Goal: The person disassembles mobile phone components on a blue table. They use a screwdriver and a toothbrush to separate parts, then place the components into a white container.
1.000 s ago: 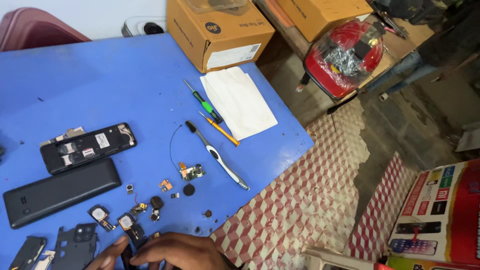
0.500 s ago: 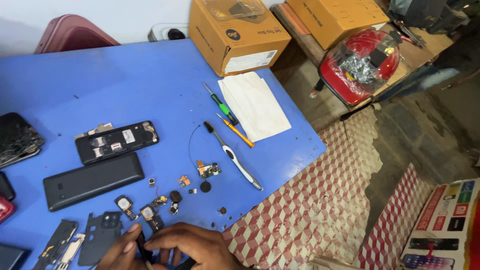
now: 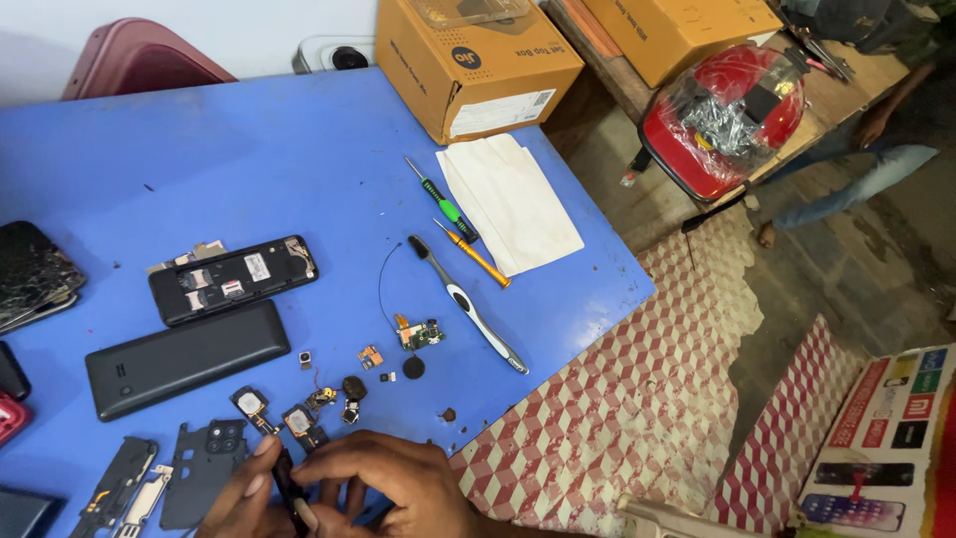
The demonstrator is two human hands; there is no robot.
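Fingers of both hands meet at the near table edge: the left hand [image 3: 249, 488] and right hand [image 3: 398, 483] are together, pinched on a small dark part [image 3: 291, 490], thin and upright between the fingertips; what it is cannot be told. It looks like the person is in the middle of working this piece loose or fitting it, a step that calls for a steady grip and fine fingertip control. Just beyond the hands lie tiny loose components [image 3: 299, 403]; farther off sit an opened phone body [image 3: 234, 279] and a black back cover [image 3: 184, 359]. Beyond the right hand rest a brush [image 3: 468, 304] and two screwdrivers [image 3: 458, 224].
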